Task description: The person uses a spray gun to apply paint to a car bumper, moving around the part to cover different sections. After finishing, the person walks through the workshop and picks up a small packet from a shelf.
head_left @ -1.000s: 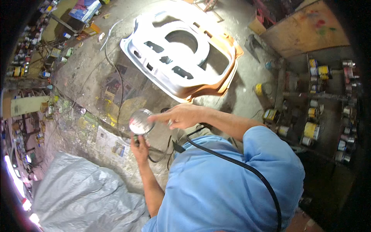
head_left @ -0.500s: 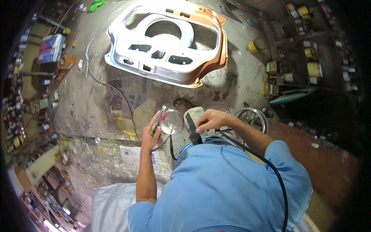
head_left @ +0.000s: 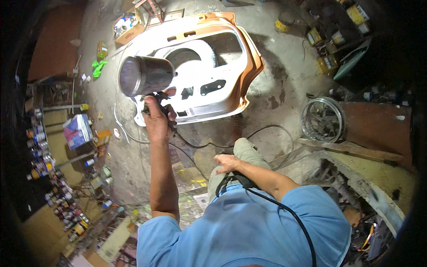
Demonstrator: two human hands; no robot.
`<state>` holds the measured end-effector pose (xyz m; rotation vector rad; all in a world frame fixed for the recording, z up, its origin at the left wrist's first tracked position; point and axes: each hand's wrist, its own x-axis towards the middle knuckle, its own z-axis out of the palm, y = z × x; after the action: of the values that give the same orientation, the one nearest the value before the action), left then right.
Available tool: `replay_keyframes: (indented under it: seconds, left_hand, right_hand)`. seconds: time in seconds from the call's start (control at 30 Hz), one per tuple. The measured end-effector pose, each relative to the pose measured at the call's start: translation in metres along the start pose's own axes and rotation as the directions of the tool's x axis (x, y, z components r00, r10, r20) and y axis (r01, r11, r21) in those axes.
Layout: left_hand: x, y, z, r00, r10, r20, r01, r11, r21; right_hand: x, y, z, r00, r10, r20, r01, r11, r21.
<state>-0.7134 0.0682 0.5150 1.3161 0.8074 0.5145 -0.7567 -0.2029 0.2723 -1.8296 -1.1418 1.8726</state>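
My left hand (head_left: pixel 156 122) is raised forward and wrapped around the grip of a spray gun (head_left: pixel 171 116). The gun's large, round metal cup (head_left: pixel 146 74) hides part of a car door panel (head_left: pixel 251 75) beyond it. That panel lies on the floor, glaring white on the left and orange along its right edge. A tyre (head_left: pixel 212 55) shows through its window opening. A dark hose (head_left: pixel 195 146) trails away below the gun. Near my thigh, my right hand (head_left: pixel 227 163) has its fingers stretched out and holds nothing, just above a black strap (head_left: pixel 221 186).
Shelves with many small cans (head_left: pixel 66 198) line the left side, near a blue-and-white box (head_left: pixel 78 131). A cardboard box (head_left: pixel 129 33) stands beyond the panel. To the right are a metal wheel rim (head_left: pixel 323 120), a wooden plank (head_left: pixel 351 150) and yellow tins (head_left: pixel 327 63).
My left hand has lifted the spray gun from near my lap out in front of the door panel. My right hand has opened over my thigh. The view has shifted.
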Motion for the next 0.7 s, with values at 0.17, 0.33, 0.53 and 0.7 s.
replay_keyframes:
  seconds: [0.17,0.33,0.53,0.7]
  left_hand:
    - [0.043,0.017,0.026,0.996,-0.033,-0.081,0.025,0.994,-0.104]
    - [0.094,-0.009,0.01,0.997,-0.076,0.018,0.075,0.996,0.04]
    - [0.253,-0.054,-0.057,0.951,-0.186,0.247,0.049,0.878,0.476]
    - [0.356,-0.177,-0.05,0.905,-0.16,0.394,0.032,0.95,0.311]
  right_hand:
    - [0.052,-0.003,-0.021,0.619,0.052,-0.784,0.022,0.996,0.083]
    - [0.088,0.008,-0.04,0.96,-0.09,-0.266,0.132,0.981,0.144]
    - [0.093,0.056,-0.009,0.946,0.249,-0.21,-0.231,0.967,0.103]
    - [0.097,0.057,0.006,0.967,0.079,-0.241,-0.088,0.996,-0.028]
